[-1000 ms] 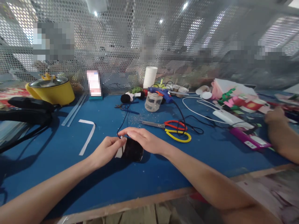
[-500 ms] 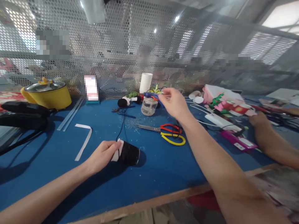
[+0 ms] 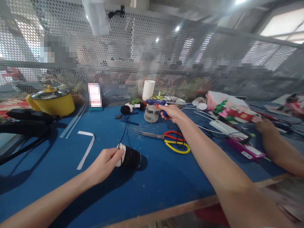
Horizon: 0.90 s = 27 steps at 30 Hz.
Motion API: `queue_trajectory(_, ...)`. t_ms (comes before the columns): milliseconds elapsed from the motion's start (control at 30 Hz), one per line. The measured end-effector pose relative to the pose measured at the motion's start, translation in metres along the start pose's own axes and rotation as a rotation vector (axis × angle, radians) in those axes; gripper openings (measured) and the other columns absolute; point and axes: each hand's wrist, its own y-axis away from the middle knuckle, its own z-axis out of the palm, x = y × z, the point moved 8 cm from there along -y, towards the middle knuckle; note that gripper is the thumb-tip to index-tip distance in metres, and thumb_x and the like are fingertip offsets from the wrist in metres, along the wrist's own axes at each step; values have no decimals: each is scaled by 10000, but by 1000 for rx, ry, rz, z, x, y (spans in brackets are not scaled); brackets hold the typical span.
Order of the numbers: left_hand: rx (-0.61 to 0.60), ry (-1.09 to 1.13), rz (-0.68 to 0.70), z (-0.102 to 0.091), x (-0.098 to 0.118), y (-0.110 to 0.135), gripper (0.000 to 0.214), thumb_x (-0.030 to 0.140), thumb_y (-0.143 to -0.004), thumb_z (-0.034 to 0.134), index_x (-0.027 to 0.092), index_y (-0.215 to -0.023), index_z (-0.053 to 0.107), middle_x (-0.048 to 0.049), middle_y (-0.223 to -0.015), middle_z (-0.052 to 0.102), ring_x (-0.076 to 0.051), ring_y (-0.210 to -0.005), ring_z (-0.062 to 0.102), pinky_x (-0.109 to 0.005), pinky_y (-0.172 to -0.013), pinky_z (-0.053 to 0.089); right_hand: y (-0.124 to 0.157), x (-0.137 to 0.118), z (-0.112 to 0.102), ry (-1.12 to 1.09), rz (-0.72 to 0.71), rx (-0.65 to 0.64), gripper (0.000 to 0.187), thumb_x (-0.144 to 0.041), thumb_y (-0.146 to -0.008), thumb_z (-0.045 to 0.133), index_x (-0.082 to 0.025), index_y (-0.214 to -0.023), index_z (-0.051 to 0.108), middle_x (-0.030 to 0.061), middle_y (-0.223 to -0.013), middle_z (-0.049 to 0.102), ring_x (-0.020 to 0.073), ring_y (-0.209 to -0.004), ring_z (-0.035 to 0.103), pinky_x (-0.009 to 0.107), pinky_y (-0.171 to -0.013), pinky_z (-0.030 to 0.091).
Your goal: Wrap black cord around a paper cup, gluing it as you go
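My left hand (image 3: 106, 163) grips a paper cup (image 3: 131, 157) lying on its side, its lower part wound in black yarn and its white rim end under my fingers. A strand of black yarn (image 3: 123, 131) runs from the cup back to a dark yarn ball (image 3: 125, 109). Farther off, my right hand (image 3: 171, 113) is closed round the handle of a blue glue gun (image 3: 155, 102) with an orange trigger. The gun lies over a clear plastic jar (image 3: 152, 114). Scissors (image 3: 166, 136) with red and yellow handles rest between my hands.
At left stand a yellow pot (image 3: 52, 103) and a black object (image 3: 26, 122); a bent white strip (image 3: 91, 147) lies nearby. Pliers (image 3: 121, 118) sit by the yarn. A purple power strip (image 3: 245, 149) and another person's arm (image 3: 273, 144) are at right. Perforated metal (image 3: 114, 63) stands behind.
My right hand has lowered onto the glue gun and closed round its handle. My left hand still holds the wrapped cup in about the same place. The view has tilted slightly up.
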Motion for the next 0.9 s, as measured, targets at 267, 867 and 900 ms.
queue_trajectory(267,-6,25,-2,0,3,1,371,445,-799,273,169,-570,367,45,-559,278,-99,-540,259,-214,-493,230,3,-2,3,-132,-134,72,245,-277,-832,467,-127,-1019,511,56,-956,562,143,-777,566,323,-660,478)
queue_trajectory(867,46,91,-97,-6,-8,-5,423,462,-778,318,128,-645,541,43,-508,364,-83,-484,310,-194,-442,258,150,-25,43,-21,-335,-408,187,-304,-725,543,-144,-629,523,-43,-420,482,84,-403,472,208,-439,420)
queue_trajectory(900,55,112,-97,-6,-8,-6,425,466,-774,328,126,-655,555,40,-506,383,-84,-482,323,-194,-441,268,155,-23,45,29,-332,-427,183,-316,-723,546,-149,-652,520,-48,-422,479,86,-399,473,208,-436,421)
